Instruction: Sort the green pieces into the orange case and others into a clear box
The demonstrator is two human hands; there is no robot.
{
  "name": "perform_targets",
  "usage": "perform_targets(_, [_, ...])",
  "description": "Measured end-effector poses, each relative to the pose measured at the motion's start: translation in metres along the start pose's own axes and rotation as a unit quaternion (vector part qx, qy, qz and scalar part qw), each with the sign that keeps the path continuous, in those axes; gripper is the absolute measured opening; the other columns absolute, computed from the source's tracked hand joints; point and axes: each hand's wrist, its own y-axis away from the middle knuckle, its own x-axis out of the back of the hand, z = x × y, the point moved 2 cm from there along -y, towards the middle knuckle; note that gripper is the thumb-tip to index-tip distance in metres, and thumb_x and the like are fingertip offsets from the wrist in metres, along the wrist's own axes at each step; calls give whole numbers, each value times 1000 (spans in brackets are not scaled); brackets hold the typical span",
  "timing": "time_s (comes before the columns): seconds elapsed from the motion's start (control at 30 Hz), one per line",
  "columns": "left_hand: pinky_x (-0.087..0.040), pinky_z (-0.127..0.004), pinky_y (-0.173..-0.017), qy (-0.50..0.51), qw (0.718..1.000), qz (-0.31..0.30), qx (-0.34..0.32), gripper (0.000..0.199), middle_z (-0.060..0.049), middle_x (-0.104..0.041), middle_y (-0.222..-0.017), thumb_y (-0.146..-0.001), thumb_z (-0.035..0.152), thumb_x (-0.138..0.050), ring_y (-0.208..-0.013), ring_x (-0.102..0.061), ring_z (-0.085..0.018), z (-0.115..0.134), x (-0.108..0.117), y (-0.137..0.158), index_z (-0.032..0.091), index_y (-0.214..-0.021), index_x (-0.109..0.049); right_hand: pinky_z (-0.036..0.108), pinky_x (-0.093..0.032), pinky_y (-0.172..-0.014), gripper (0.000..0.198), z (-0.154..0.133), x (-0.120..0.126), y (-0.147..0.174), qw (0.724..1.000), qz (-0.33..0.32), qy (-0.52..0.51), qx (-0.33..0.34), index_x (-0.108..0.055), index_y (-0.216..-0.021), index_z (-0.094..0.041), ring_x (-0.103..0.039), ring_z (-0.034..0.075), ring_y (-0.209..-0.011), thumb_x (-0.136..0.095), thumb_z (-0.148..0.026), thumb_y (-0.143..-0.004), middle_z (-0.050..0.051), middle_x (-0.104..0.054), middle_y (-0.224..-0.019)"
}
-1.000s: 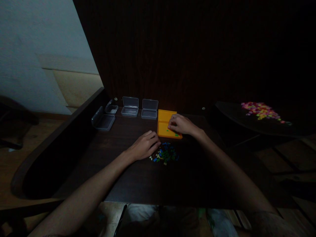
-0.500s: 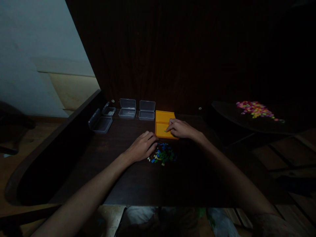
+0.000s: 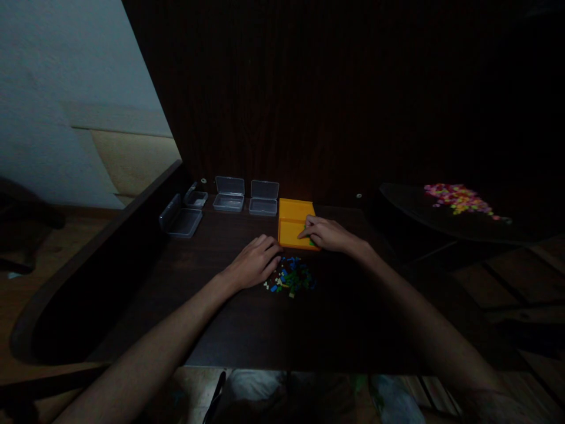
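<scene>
Over at the open yellow box [image 3: 289, 231] with the right hand [image 3: 327, 234], pointing one finger low near green pieces [image 3: 312, 242], can't tell if gripping any; resting the left hand [image 3: 257, 261], palm down and unclenched, beside the blue-green pile [image 3: 295, 278] just in front of the box.

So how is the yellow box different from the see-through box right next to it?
The yellow box is solid yellow, but the clear box lets you see through it. The yellow box looks bigger than the clear box. The right hand is at the yellow box, while the clear box stands apart from both hands. Both boxes have their lids open.
</scene>
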Motion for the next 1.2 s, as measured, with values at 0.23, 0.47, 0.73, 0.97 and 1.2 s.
perform_targets(0.23, [-47,-38,-91,-13,1000,-16,-1,26,-10,-58,-105,-100,27,-40,-98,-52,-22,-1,-2,1,15,-110,-61,25,-36,-67,41,8,3,10,1000,11,-2,29,-78,-103,-27,-55,16,-85,-49,-4,-86,6,-58,-92])
perform_targets(0.47, [-48,-38,-89,-21,1000,-18,-6,26,-10,-57,-104,-100,27,-40,-97,-52,-22,-2,-2,1,15,-109,-61,25,-38,-68,39,9,1,12,999,36,-12,16,-79,-97,-25,-57,17,-86,-48,-5,-85,6,-59,-95])
perform_targets(0.73, [-49,-39,-89,-35,999,-32,-4,26,-10,-57,-104,-99,27,-41,-96,-52,-22,0,-1,1,14,-109,-62,27,-42,-70,25,18,12,12,995,81,-6,-57,-75,-100,-19,-58,19,-85,-55,-17,-85,7,-58,-97])
perform_targets(0.97, [-48,-38,-89,-28,999,-35,-7,26,-10,-57,-103,-99,27,-41,-97,-53,-22,1,0,0,16,-108,-62,26,-41,-68,18,22,6,3,992,36,8,-121,-74,-89,-18,-59,19,-84,-57,-24,-87,7,-60,-95])
perform_targets(1.2, [-48,-38,-90,-36,999,-41,-5,25,-10,-57,-103,-99,27,-41,-97,-52,-22,-1,-1,1,15,-104,-62,25,-40,-67,16,14,6,-4,988,8,21,-152,-74,-88,-18,-60,19,-91,-59,-23,-87,7,-63,-101])
